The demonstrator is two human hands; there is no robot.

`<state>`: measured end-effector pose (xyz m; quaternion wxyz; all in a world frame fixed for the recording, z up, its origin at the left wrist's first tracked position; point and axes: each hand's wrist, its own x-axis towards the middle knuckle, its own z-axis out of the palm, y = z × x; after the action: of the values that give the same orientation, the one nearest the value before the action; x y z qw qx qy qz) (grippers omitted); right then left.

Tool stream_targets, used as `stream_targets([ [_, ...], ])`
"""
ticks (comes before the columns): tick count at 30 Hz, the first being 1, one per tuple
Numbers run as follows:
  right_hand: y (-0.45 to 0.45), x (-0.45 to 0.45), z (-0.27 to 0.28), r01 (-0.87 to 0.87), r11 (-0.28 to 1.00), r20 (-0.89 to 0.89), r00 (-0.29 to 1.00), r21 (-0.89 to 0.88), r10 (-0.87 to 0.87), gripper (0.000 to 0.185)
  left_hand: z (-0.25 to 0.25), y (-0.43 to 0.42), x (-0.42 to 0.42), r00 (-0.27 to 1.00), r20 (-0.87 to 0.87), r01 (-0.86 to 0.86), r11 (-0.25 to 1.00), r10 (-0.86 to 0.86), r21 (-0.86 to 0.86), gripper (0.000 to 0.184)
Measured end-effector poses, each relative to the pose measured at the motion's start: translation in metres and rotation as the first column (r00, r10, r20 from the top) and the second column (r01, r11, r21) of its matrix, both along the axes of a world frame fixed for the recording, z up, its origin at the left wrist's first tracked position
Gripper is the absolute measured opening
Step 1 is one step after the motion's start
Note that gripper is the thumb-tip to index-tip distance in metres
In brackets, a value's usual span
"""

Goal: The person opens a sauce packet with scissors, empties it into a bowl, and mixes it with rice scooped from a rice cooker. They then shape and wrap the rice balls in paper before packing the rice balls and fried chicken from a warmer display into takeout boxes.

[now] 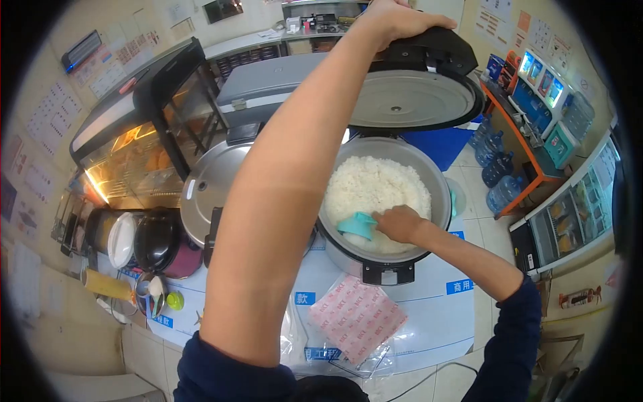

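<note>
A large rice cooker (439,201) stands in front of me with its lid (418,97) raised. Cooked white rice (375,184) fills much of the pot. High up, my left hand (400,23) grips the top edge of the lid, its thumb side showing and some fingers hidden behind it. Down in the pot, my right hand (403,224) is closed on a turquoise rice scoop (356,226), which rests in the rice near the front wall. My left forearm covers part of the cooker's left side.
Left of the cooker are a round metal lid (207,191), a dark pot (157,241) and a lit glass food warmer (134,157). Pink-printed wrapping paper (358,318) lies on the table (435,321). Water bottles (504,194) stand on the floor at right.
</note>
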<state>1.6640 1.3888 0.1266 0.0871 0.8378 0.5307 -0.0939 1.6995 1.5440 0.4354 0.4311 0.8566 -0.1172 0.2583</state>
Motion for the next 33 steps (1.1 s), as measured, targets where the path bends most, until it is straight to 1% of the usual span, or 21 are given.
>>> stream_targets([
  [3, -0.019, -0.007, 0.028, 0.076, 0.997, -0.146, 0.986, -0.02, -0.078, 0.033, 0.0, 0.002, 0.011, 0.996, -0.025, 0.079, 0.994, -0.081, -0.069, 0.059],
  [5, -0.03, -0.001, 0.055, 0.066, 0.995, -0.336, 0.938, -0.072, -0.087, 0.037, -0.003, 0.006, 0.017, 0.965, -0.014, 0.26, 0.964, -0.261, -0.047, 0.063],
  [9, -0.041, 0.008, 0.034, 0.103, 0.992, -0.478, 0.869, -0.076, -0.127, 0.039, -0.018, 0.003, 0.009, 0.985, 0.154, 0.1, 0.99, -0.083, -0.102, 0.058],
  [11, -0.044, 0.015, -0.001, 0.097, 0.963, -0.5, 0.865, 0.252, 0.044, 0.035, -0.014, 0.002, 0.005, 0.98, 0.105, 0.178, 0.978, -0.167, -0.106, 0.059],
  [12, -0.052, 0.019, 0.001, 0.105, 0.962, -0.497, 0.867, 0.252, 0.035, 0.035, -0.018, 0.0, 0.02, 0.978, 0.108, 0.187, 0.977, -0.176, -0.105, 0.059],
  [13, -0.054, 0.017, 0.023, 0.348, 0.937, -0.721, 0.655, 0.024, -0.225, 0.034, -0.031, 0.003, 0.053, 0.961, 0.222, 0.125, 0.976, -0.164, 0.179, 0.064],
  [14, -0.055, 0.012, 0.038, 0.492, 0.832, -0.822, 0.342, -0.257, -0.456, 0.034, -0.033, 0.004, 0.05, 0.948, 0.272, 0.076, 0.947, -0.166, 0.313, 0.066],
  [15, -0.061, 0.004, 0.043, 0.49, 0.831, -0.821, 0.339, -0.264, -0.46, 0.034, -0.034, 0.005, 0.045, 0.928, 0.33, 0.015, 0.902, -0.174, 0.431, 0.069],
  [16, -0.07, -0.005, 0.048, 0.588, 0.775, -0.857, 0.253, -0.232, -0.449, 0.034, -0.021, 0.002, 0.002, 0.985, 0.098, 0.108, 0.947, -0.144, 0.303, 0.071],
  [17, -0.079, -0.015, 0.055, 0.681, 0.703, -0.888, 0.173, -0.204, -0.425, 0.034, -0.024, -0.003, -0.012, 0.989, -0.019, 0.148, 0.963, -0.147, 0.226, 0.073],
  [18, -0.086, -0.029, 0.061, 0.683, 0.7, -0.884, 0.176, -0.207, -0.433, 0.034, -0.027, -0.008, -0.027, 0.98, -0.132, 0.167, 0.975, -0.149, 0.144, 0.076],
  [19, -0.091, -0.048, 0.065, 0.741, 0.648, -0.899, 0.145, -0.179, -0.413, 0.034, -0.057, -0.017, -0.019, 0.995, 0.018, 0.103, 0.995, -0.103, 0.011, 0.078],
  [21, -0.094, -0.094, 0.077, 0.812, 0.564, -0.921, 0.096, -0.147, -0.377, 0.032, -0.081, -0.028, -0.047, 0.986, 0.158, -0.037, 0.997, 0.048, -0.071, 0.087],
  [24, -0.095, -0.174, 0.081, 0.824, 0.547, -0.946, 0.043, -0.149, -0.323, 0.032, -0.121, -0.041, -0.097, 0.997, 0.055, 0.063, 0.985, -0.055, -0.158, 0.081],
  [25, -0.094, -0.199, 0.073, 0.805, 0.57, -0.968, -0.025, -0.168, -0.251, 0.033, -0.134, -0.044, -0.118, 0.986, 0.001, 0.157, 0.94, -0.164, -0.301, 0.08],
  [27, -0.081, -0.249, 0.058, 0.795, 0.573, -0.941, 0.01, -0.197, -0.337, 0.034, -0.185, -0.069, -0.149, 0.981, 0.176, 0.138, 0.922, -0.078, -0.361, 0.073],
  [28, -0.073, -0.271, 0.035, 0.805, 0.57, -0.965, -0.014, -0.165, -0.26, 0.037, -0.207, -0.08, -0.167, 0.996, 0.094, 0.048, 0.892, -0.006, -0.45, 0.067],
  [29, -0.059, -0.29, 0.021, 0.788, 0.579, -0.964, -0.069, -0.211, -0.257, 0.038, -0.226, -0.081, -0.178, 0.993, 0.087, 0.107, 0.871, -0.074, -0.479, 0.061],
  [30, -0.046, -0.308, -0.004, 0.785, 0.559, -0.95, -0.114, -0.266, -0.292, 0.038, -0.253, -0.089, -0.179, 0.983, 0.182, 0.051, 0.899, 0.032, -0.435, 0.054],
  [32, -0.008, -0.343, -0.032, 0.772, 0.581, -0.965, -0.164, -0.256, -0.207, 0.032, -0.285, -0.092, -0.188, 0.99, 0.138, 0.05, 0.876, 0.019, -0.48, 0.053],
  [33, 0.009, -0.355, -0.052, 0.752, 0.618, -0.972, -0.135, -0.227, -0.193, 0.032, -0.294, -0.088, -0.195, 0.994, -0.006, 0.089, 0.863, -0.106, -0.497, 0.056],
])
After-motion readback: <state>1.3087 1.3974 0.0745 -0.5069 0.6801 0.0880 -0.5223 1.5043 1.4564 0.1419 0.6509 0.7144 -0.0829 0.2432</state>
